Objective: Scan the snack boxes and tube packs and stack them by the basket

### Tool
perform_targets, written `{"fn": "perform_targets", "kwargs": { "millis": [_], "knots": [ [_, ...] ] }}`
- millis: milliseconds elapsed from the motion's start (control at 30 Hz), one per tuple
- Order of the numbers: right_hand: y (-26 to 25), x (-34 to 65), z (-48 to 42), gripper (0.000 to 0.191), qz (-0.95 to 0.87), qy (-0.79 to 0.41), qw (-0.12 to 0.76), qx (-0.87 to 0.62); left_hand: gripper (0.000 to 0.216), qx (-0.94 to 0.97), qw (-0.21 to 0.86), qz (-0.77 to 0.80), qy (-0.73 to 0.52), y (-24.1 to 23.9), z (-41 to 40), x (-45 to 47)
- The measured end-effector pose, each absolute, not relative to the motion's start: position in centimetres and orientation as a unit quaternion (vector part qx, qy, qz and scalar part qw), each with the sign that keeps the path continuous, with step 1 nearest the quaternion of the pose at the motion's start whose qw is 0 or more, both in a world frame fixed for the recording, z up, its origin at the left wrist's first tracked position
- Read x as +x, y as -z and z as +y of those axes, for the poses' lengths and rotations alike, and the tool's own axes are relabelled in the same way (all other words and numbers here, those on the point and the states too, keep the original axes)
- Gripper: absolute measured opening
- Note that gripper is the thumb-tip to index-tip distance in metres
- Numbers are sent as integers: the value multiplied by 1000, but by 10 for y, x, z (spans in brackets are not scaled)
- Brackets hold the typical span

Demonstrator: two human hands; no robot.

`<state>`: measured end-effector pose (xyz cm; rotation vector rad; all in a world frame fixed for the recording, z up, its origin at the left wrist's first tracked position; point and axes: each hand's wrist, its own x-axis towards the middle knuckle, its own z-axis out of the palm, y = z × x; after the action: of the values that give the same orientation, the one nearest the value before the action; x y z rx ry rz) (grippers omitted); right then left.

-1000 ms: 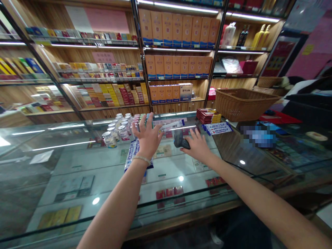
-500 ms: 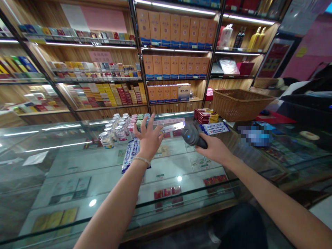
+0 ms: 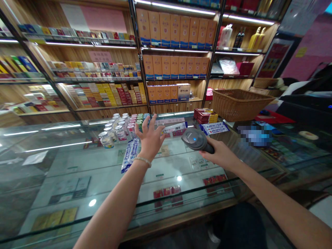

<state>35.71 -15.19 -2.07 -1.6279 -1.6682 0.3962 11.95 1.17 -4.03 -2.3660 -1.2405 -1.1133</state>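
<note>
My left hand (image 3: 150, 140), with a bracelet at the wrist, reaches over the glass counter with several fingers raised and spread. By its thumb is the end of a slim white-and-blue candy stick pack (image 3: 176, 127) with a barcode showing; the grip itself is partly hidden. My right hand (image 3: 220, 154) is wrapped round the handle of a dark grey barcode scanner (image 3: 194, 139), which has a blue light on top. The scanner's head faces left, just below and right of the pack. More blue-and-white candy packs (image 3: 130, 155) lie beside my left wrist, and others (image 3: 214, 128) lie beyond the scanner.
Small lidded jars (image 3: 107, 140) and coloured tubs stand left of my left hand. Red and yellow boxes (image 3: 204, 116) are stacked near a wicker basket (image 3: 240, 103). Merchandise lies under the counter glass (image 3: 103, 180). Shelves with orange boxes (image 3: 177, 65) line the wall behind.
The scanner has moved slightly right and down, and its head has turned. The bright light on the pack has gone, so its barcode shows. My left hand and the pack have shifted slightly right.
</note>
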Motion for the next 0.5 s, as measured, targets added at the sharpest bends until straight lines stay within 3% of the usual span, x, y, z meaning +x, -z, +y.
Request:
{"fn": "perform_targets", "kwargs": {
  "millis": [333, 500],
  "knots": [
    [24, 355, -150, 25, -640, -120, 371, -662, 19, -809, 117, -428, 385, 41, 14, 120],
    [24, 357, -149, 43, -649, -102, 349, -668, 19, -808, 120, -429, 386, 42, 14, 119]
  ]
}}
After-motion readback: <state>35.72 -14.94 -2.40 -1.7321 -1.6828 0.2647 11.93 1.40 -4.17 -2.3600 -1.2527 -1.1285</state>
